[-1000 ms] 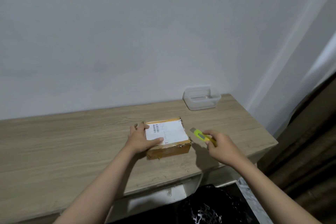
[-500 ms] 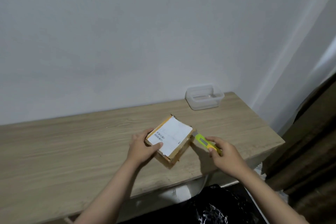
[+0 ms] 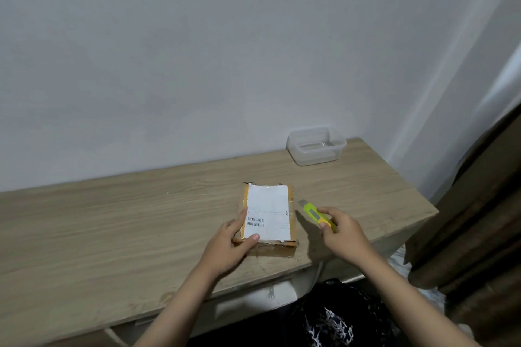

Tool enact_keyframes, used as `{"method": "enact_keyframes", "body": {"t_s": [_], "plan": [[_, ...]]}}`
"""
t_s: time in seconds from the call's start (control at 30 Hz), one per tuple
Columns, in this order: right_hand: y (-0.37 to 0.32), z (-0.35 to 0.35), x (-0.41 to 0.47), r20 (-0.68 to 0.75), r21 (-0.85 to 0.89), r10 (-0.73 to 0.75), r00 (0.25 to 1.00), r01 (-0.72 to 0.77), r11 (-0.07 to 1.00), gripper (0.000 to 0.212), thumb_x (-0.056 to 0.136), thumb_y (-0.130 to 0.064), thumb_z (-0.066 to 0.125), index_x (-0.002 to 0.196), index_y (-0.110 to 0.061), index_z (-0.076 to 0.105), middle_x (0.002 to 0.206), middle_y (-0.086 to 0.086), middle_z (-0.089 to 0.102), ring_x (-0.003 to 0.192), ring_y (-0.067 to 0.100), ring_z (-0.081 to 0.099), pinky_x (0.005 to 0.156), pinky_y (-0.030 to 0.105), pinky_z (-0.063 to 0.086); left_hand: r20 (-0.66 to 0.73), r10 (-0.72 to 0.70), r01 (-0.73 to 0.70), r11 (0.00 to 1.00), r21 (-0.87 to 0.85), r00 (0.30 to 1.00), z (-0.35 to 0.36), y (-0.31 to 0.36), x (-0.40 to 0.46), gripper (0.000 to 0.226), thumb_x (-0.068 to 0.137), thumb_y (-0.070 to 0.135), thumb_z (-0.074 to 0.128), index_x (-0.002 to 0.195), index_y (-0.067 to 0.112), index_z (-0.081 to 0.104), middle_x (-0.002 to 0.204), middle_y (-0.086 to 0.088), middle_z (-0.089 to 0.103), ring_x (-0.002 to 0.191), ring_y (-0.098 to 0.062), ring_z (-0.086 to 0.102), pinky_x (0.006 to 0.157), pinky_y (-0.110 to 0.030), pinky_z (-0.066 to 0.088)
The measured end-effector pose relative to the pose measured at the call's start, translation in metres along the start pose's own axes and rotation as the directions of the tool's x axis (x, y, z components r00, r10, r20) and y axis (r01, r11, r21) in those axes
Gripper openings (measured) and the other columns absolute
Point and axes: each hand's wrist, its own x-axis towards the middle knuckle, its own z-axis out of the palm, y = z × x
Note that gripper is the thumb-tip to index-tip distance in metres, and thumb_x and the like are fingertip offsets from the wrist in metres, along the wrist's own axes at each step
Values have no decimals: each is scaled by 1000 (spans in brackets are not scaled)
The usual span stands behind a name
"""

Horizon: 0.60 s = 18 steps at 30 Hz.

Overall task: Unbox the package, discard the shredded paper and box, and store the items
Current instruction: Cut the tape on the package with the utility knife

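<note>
Holding box [image 3: 267, 217] at lower centre with my left hand [image 3: 225, 245] | right hand [image 3: 342, 236] grips cutter [image 3: 315, 213], blade just beside box's right long edge | box long axis points away from me

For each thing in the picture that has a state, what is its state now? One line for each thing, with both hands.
Cardboard box: closed, flat on the desk, label up.
Utility knife: blade out, pointing away from the person, beside the box.
Plastic container: no lid, looks empty.
Left hand: holds the box's near left corner.
Right hand: grips the knife.
</note>
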Motion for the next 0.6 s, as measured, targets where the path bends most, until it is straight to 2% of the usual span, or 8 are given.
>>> {"method": "enact_keyframes", "body": {"t_s": [0.03, 0.1, 0.17, 0.27, 0.33, 0.43, 0.53, 0.6], "plan": [[-2, 2, 1, 2, 1, 11, 1000, -11, 1000, 37, 85, -7, 56, 121, -14, 61, 101, 8, 68, 84, 13, 53, 75, 18, 36, 4, 10, -10, 999, -41, 1000, 1, 0, 0, 69, 67, 67, 56, 131, 59, 32, 130, 16, 51, 101, 12, 55, 91, -18, 41], [-4, 5, 4, 14, 3, 25, 1000, -25, 1000, 37, 86, -7, 55, 122, -14, 59, 98, 4, 64, 84, 13, 51, 74, 18, 35, -13, -4, 3, 995, -102, 1000, 5, -4, 0, 62, 67, 64, 60, 124, 65, 37, 132, 16, 54, 106, -11, 62, 86, -21, 45], [-6, 8, 5, 20, 7, 37, 999, -38, 999, 37, 87, -7, 54, 123, -14, 59, 95, 0, 58, 84, 14, 50, 73, 17, 35, -33, -15, 11, 992, -123, 999, 9, -7, -1, 59, 69, 61, 63, 124, 61, 42, 129, 12, 58, 111, -22, 58, 87, -24, 47], [-8, 10, 8, 29, 28, 52, 998, -53, 998, 36, 87, -8, 54, 122, -15, 59, 92, -1, 57, 81, 14, 52, 73, 19, 36, -35, -14, 9, 989, -151, 999, 11, -7, -2, 59, 69, 62, 62, 124, 60, 42, 128, 14, 58, 109, -15, 61, 95, -31, 49], [-8, 11, 10, 31, 46, 54, 998, -55, 997, 36, 87, -8, 54, 122, -15, 60, 90, -2, 58, 80, 14, 53, 73, 19, 37, -36, -17, 10, 985, -172, 999, 12, -6, -2, 56, 72, 56, 64, 123, 60, 42, 125, 13, 61, 102, -12, 62, 92, -27, 49], [-8, 13, 10, 52, 48, 40, 998, -42, 998, 35, 87, -8, 55, 120, -15, 61, 89, -1, 59, 79, 15, 55, 73, 20, 37, -40, -19, 11, 984, -179, 999, 13, -5, -2, 52, 78, 46, 68, 123, 58, 44, 122, 8, 63, 102, -17, 62, 85, -20, 45], [-7, 12, 11, 93, 31, 27, 995, -30, 999, 33, 88, -8, 55, 119, -15, 60, 91, -1, 58, 80, 15, 55, 73, 20, 38, -50, -31, 21, 983, -184, 998, 14, -6, -2, 54, 79, 43, 68, 127, 50, 45, 123, -2, 64, 113, -26, 57, 86, -22, 43], [-5, 8, 13, 121, 7, 24, 992, -25, 1000, 34, 87, -9, 55, 120, -16, 61, 89, -4, 57, 79, 15, 54, 72, 20, 39, -50, -38, 28, 981, -190, 998, 14, -8, -1, 55, 78, 44, 68, 127, 51, 45, 122, -5, 64, 114, -28, 57, 86, -24, 44]]}}
